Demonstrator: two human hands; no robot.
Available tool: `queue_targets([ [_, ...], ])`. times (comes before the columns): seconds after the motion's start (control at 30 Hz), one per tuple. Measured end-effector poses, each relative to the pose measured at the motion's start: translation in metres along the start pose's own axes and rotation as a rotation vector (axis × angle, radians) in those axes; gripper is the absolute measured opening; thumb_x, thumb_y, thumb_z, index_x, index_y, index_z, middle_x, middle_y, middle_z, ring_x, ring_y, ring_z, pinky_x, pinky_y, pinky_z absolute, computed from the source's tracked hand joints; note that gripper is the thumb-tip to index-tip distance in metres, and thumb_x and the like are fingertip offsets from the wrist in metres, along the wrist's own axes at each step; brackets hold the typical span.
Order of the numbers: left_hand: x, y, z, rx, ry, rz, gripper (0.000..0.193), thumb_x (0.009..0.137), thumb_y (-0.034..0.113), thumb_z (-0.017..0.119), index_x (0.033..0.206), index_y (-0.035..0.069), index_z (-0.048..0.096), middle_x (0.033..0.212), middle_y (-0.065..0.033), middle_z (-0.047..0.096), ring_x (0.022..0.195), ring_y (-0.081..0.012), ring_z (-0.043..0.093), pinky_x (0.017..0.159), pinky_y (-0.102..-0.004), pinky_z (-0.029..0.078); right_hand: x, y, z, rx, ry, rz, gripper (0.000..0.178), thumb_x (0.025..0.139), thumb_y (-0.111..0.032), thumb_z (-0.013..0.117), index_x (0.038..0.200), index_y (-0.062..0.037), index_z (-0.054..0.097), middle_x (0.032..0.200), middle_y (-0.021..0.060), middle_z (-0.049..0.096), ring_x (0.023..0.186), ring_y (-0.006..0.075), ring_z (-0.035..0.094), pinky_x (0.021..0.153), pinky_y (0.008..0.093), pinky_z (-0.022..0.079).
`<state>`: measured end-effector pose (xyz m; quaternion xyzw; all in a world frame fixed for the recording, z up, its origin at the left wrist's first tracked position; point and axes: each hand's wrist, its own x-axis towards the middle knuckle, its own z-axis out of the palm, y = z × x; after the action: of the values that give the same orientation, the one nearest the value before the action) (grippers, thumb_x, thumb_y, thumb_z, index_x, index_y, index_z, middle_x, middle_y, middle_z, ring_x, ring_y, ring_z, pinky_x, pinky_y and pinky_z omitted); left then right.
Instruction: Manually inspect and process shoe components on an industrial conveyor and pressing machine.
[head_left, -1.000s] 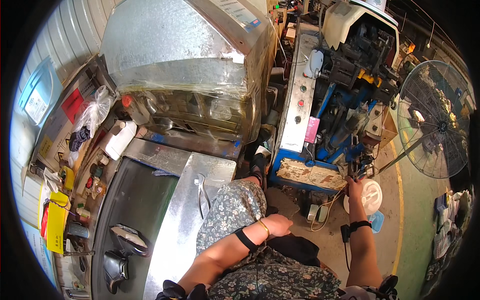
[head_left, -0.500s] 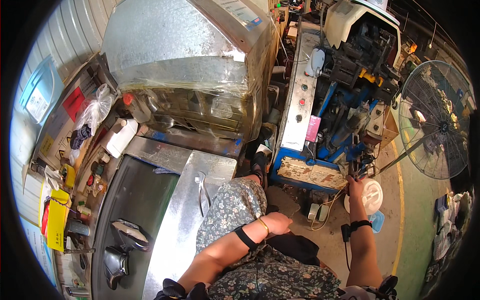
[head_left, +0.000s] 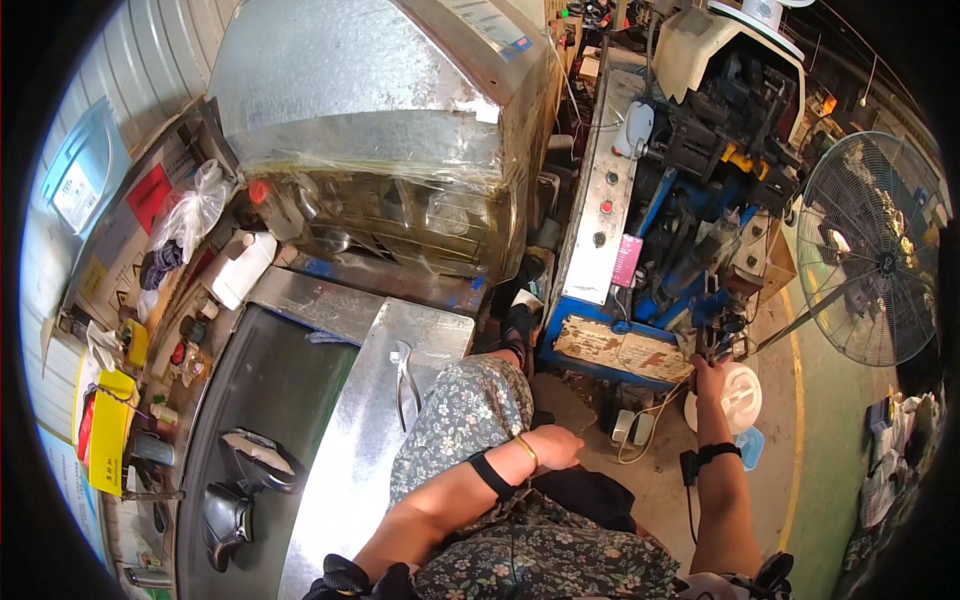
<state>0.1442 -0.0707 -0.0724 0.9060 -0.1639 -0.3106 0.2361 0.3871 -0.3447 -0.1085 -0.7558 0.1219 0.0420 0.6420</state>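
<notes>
My right hand reaches out to the low front corner of a blue and white machine. Its fingers are closed round a dark metal part there, whose exact shape I cannot make out. Over my flower-patterned clothing, my left hand is loosely closed, with nothing seen sticking out of it. Metal pliers lie on the bare metal tabletop to the left. Two black shoe pieces, one dark and rounded and one with a pale inside, lie on the dark belt.
A large metal hood wrapped in clear film covers the belt's far end. Left of the belt, a shelf carries a white jug and a yellow box. A standing fan and a lidded white bucket are on the right.
The view has shifted slightly. Both hands stay in the same places, and the shoe pieces on the belt have moved slightly toward the near left.
</notes>
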Motion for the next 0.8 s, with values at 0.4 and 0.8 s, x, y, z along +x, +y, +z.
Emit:
queue_targets([
  [0.4, 0.0001, 0.0008, -0.0023, 0.058, -0.095, 0.006, 0.050, 0.095, 0.034, 0.052, 0.136, 0.006, 0.048, 0.117, -0.0201, 0.063, 0.109, -0.0371, 0.060, 0.089, -0.0465, 0.047, 0.0016, 0.0017, 0.0008, 0.003, 0.003, -0.004, 0.020, 0.080, -0.017, 0.068, 0.074, -0.0067, 0.052, 0.054, 0.0020, 0.046, 0.038, 0.0142, 0.044, 0.036, 0.0300, 0.033],
  [0.8, 0.0024, 0.0001, 0.0000, 0.072, -0.091, 0.010, 0.050, 0.094, 0.034, 0.053, 0.135, 0.006, 0.049, 0.117, -0.0196, 0.064, 0.109, -0.0363, 0.060, 0.090, -0.0459, 0.047, 0.0018, 0.0010, 0.0006, 0.009, 0.003, 0.005, 0.020, 0.081, -0.018, 0.067, 0.074, -0.0075, 0.051, 0.055, 0.0012, 0.046, 0.037, 0.0135, 0.042, 0.036, 0.0300, 0.031],
])
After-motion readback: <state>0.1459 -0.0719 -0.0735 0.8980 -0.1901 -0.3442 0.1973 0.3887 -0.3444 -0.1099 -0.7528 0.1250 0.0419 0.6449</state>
